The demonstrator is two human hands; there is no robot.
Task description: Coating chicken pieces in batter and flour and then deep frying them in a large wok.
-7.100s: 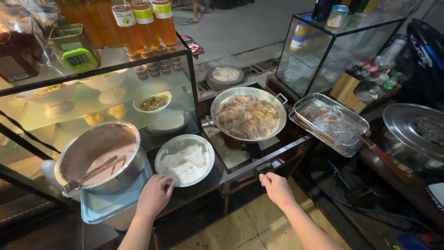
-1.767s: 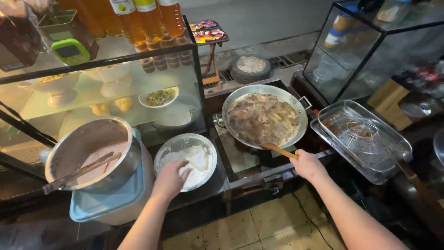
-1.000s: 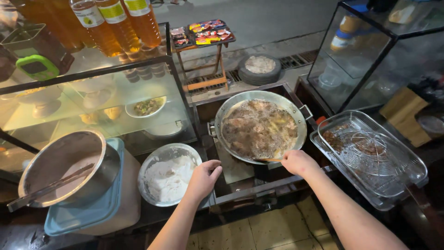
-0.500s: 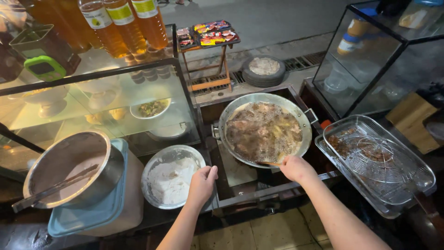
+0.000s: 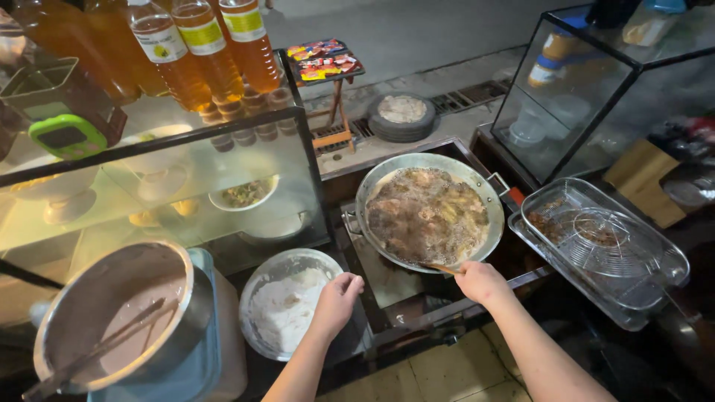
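Right hand point(image 5: 482, 281), free over the floor 7.1 s ago, now grips a wooden stick point(image 5: 441, 268) at the near rim of the frying pan point(image 5: 428, 212). Left hand point(image 5: 339, 301) now rests on the flour bowl point(image 5: 287, 309) rim.

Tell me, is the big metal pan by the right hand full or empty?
Full. The metal pan holds bubbling oil with browned pieces frying across it. The right hand holds a wooden stick at its near rim.
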